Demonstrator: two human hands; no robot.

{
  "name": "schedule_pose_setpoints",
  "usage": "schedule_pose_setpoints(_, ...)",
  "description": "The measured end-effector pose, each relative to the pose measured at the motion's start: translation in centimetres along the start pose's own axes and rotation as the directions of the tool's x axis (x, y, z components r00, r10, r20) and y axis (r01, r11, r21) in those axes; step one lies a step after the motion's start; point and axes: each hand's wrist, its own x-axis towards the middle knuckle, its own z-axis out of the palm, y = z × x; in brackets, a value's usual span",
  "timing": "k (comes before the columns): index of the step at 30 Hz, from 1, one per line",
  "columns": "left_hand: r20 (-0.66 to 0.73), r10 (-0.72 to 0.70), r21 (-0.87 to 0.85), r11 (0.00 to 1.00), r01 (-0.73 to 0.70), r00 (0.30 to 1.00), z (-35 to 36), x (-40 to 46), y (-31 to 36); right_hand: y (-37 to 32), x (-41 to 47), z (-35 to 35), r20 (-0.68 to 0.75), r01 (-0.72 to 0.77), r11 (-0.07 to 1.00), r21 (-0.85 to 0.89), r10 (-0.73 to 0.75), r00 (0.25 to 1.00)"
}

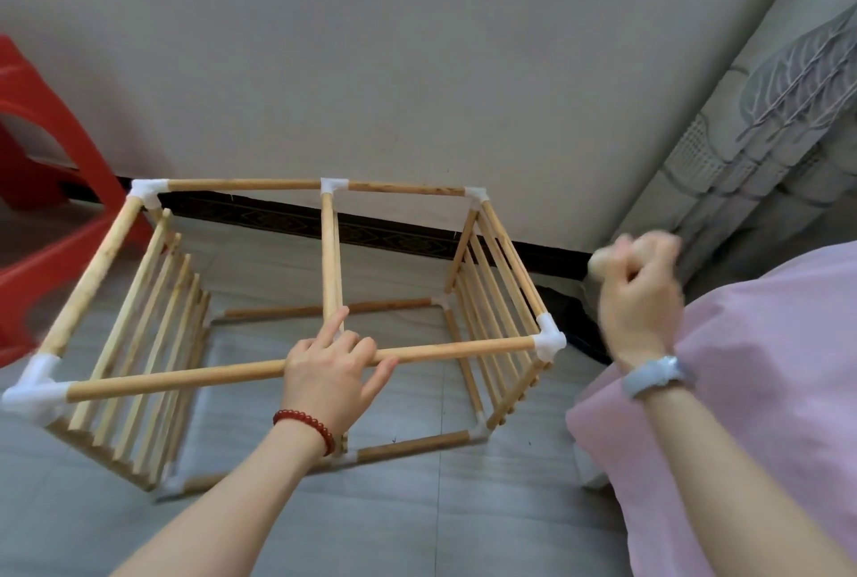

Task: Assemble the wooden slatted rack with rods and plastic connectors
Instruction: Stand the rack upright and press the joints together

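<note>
Under the left hand (331,372) the rack (297,326) is pale, matt, unpainted wood, its rods (463,351) smooth and lightly mottled, joined at the corners by white, slightly translucent plastic connectors (549,340). The right hand (640,293) grips what looks like a smooth wooden piece (600,262), too blurred to be sure. Below both hands lies matt grey floor tile (487,521); beside the right wrist is soft pink cloth (765,391), and far left of the left hand glossy red plastic (41,215).

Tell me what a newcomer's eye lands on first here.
The wooden rack frame fills the middle of the floor, slatted panels at both ends and white plastic connectors at its corners. The left hand rests on the near top rod where the cross rod meets it. At right, the blurred right hand grips a wooden piece.
</note>
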Motion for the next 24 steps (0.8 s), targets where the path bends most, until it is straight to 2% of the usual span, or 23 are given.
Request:
schedule_pose_setpoints(1, 0.017, -0.001, -0.003, 1.000, 0.001, 1.000, -0.1, 0.1, 0.1, 0.4, -2.4, 0.7, 0.180, 0.051, 0.985, -0.168, -0.021, 0.983)
schedule_pose_setpoints(2, 0.036, 0.005, -0.005, 1.000, -0.004, 0.999, -0.1, 0.0, 0.1, 1.0, -4.1, 1.3, 0.369, 0.110, 0.960, -0.259, -0.007, 0.929)
schedule_pose_setpoints(3, 0.032, 0.009, -0.003, 1.000, -0.009, 0.999, 0.0, -0.1, 0.1, 1.4, -4.3, 1.4, 0.459, 0.166, 0.943, -0.290, -0.015, 0.888)
schedule_pose_setpoints(4, 0.022, 0.005, 0.000, 1.000, -0.005, 1.000, 0.0, 0.0, 0.1, 1.6, -3.0, 1.6, 0.447, 0.205, 0.930, -0.306, -0.050, 0.893)
schedule_pose_setpoints(6, 0.055, -0.005, -0.010, 1.000, 0.006, 0.998, 0.0, 0.1, 0.1, 1.1, 0.2, 0.5, 0.263, 0.095, 0.966, -0.240, -0.030, 0.964)
schedule_pose_setpoints(8, 0.057, -0.002, -0.010, 1.000, 0.003, 0.998, 0.2, -0.1, -0.1, 0.8, 1.5, -0.1, -0.009, -0.030, 0.999, 0.040, 0.030, 1.000)
schedule_pose_setpoints(9, 0.050, -0.008, -0.004, 1.000, 0.008, 0.999, 0.3, -0.1, -0.1, 0.8, 0.8, 0.1, -0.015, -0.063, 0.994, 0.092, 0.065, 0.998)
schedule_pose_setpoints(10, 0.068, -0.018, -0.002, 1.000, 0.018, 0.998, 0.3, 0.0, -0.2, 1.0, -0.7, 0.9, 0.101, -0.079, 0.997, 0.014, 0.077, 0.992)
schedule_pose_setpoints(12, 0.082, -0.015, -0.005, 1.000, 0.016, 0.997, 0.4, -0.1, -0.1, 1.8, -3.1, 1.7, 0.430, 0.027, 0.972, -0.232, 0.077, 0.900)
schedule_pose_setpoints(13, 0.068, -0.009, -0.006, 1.000, 0.009, 0.998, 0.5, 0.0, -0.2, 2.1, -2.6, 2.0, 0.500, 0.106, 0.947, -0.305, 0.064, 0.864)
schedule_pose_setpoints(15, 0.105, -0.025, -0.019, 0.999, 0.027, 0.994, 0.3, -0.1, -0.2, 1.6, -0.3, 1.6, 0.508, 0.186, 0.908, -0.374, 0.032, 0.861)
schedule_pose_setpoints(17, 0.120, -0.023, -0.031, 0.999, 0.027, 0.992, 0.3, -0.2, -0.4, 0.5, 1.1, 1.5, 0.441, 0.164, 0.934, -0.318, -0.007, 0.897)
schedule_pose_setpoints(19, 0.217, 0.001, -0.062, 0.998, 0.013, 0.976, 0.1, -0.1, -0.7, -1.2, 0.2, 1.9, 0.443, 0.160, 0.965, -0.206, -0.054, 0.895)
schedule_pose_setpoints(21, 0.346, 0.060, -0.127, 0.992, -0.016, 0.937, 0.0, 0.1, -1.5, -3.2, -2.3, 2.4, 0.538, 0.201, 0.976, -0.082, -0.126, 0.834)
schedule_pose_setpoints(24, 0.388, 0.064, -0.165, 0.986, 0.001, 0.920, -1.7, -0.7, -5.0, -7.5, -5.9, 4.0, 0.614, 0.248, 0.965, 0.090, -0.250, 0.749)
